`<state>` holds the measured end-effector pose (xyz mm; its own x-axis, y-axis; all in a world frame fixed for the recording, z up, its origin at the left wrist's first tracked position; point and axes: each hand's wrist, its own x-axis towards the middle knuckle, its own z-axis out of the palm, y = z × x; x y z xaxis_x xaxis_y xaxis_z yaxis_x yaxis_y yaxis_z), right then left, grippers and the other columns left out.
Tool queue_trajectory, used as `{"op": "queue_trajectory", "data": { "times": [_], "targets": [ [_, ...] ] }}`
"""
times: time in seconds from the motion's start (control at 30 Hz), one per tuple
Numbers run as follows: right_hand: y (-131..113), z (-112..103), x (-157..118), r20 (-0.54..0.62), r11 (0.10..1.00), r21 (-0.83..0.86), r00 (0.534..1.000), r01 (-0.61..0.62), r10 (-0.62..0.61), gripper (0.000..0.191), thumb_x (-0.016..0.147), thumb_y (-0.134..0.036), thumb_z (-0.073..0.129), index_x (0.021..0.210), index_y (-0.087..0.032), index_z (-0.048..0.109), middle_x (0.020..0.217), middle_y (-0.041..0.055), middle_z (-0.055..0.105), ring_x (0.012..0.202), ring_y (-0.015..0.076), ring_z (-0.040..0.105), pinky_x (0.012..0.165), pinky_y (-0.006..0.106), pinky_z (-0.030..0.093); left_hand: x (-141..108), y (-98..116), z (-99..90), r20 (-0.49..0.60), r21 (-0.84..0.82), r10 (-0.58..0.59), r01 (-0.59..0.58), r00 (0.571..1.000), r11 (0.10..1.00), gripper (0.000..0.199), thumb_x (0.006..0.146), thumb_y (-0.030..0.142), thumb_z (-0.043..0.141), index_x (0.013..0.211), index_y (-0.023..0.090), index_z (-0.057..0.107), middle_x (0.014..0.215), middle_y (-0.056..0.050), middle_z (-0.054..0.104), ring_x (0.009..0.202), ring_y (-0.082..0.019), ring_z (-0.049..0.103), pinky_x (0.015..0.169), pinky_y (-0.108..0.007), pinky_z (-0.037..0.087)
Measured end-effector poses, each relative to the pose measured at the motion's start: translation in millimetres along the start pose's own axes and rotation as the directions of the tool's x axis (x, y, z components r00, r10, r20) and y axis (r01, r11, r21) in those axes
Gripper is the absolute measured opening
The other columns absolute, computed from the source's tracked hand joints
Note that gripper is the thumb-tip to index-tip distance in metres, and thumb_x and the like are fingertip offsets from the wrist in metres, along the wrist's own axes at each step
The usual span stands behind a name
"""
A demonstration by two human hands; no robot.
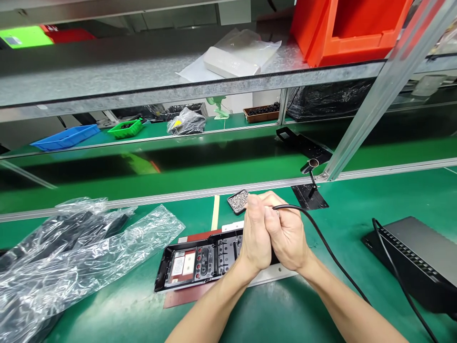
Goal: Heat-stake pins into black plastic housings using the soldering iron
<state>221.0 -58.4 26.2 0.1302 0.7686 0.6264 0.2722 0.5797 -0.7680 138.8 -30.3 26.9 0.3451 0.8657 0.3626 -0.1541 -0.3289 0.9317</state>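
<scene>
My left hand [255, 233] and my right hand [288, 233] are pressed together, both closed, above the right part of a black plastic housing [216, 257]. A black cable [323, 243] comes out at the top of my right fist and runs down to the right. What lies inside my left fist is hidden. The housing lies open side up, showing labels, ribs and round holes, on a reddish-brown mat [183, 298]. My hands and wrists cover its right end. Just behind my hands sits a small black tray [233, 212] of tiny metal parts.
Clear plastic bags with dark parts [89, 257] lie at left. A black stand with a ring [311, 166] rises behind my hands, near a slanted metal post [374, 100]. At right rests a grey-and-black device [417, 252] with a cable. Overhead, a metal shelf [107, 71] carries a red bin [350, 47].
</scene>
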Motion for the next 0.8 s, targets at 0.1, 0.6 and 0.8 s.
{"op": "queue_trajectory", "data": {
  "times": [0.1, 0.6, 0.8],
  "targets": [
    [0.4, 0.5, 0.0, -0.013, 1.0, 0.006, 1.0, 0.015, -0.015, 0.029, 0.105, -0.032, 0.046, 0.088, -0.024, 0.067, 0.089, 0.0055, 0.068, 0.086, 0.0215, 0.063, 0.081, 0.039, 0.051, 0.5, 1.0, 1.8, -0.022, -0.07, 0.043, -0.044, 0.999, 0.997, 0.061, 0.107, 0.06, 0.015, 0.069, 0.025, 0.047, 0.075, -0.004, 0.051, 0.074, -0.021, 0.052, 0.079, -0.042, 0.051],
    [6.7, 3.7, 0.2, -0.053, 0.999, 0.0, 0.998, 0.032, -0.032, 0.03, 0.105, -0.031, 0.047, 0.081, -0.024, 0.064, 0.08, 0.0034, 0.061, 0.082, 0.0205, 0.059, 0.076, 0.038, 0.047, -2.4, -6.9, -0.8, -0.029, -0.043, 0.004, -0.005, 1.0, 0.999, 0.054, 0.107, 0.06, 0.026, 0.07, 0.026, 0.046, 0.07, -0.002, 0.05, 0.07, -0.02, 0.054, 0.074, -0.04, 0.052],
    [6.8, 3.8, 0.4, -0.051, 0.999, -0.001, 0.998, 0.032, -0.032, 0.032, 0.105, -0.031, 0.047, 0.079, -0.023, 0.064, 0.081, 0.0041, 0.063, 0.081, 0.0205, 0.06, 0.075, 0.039, 0.048, -2.8, -6.9, -2.4, -0.035, 0.009, -0.001, 0.001, 0.999, 1.0, 0.053, 0.106, 0.062, 0.025, 0.07, 0.027, 0.039, 0.067, -0.001, 0.042, 0.068, -0.021, 0.05, 0.073, -0.04, 0.052]
  ]
}}
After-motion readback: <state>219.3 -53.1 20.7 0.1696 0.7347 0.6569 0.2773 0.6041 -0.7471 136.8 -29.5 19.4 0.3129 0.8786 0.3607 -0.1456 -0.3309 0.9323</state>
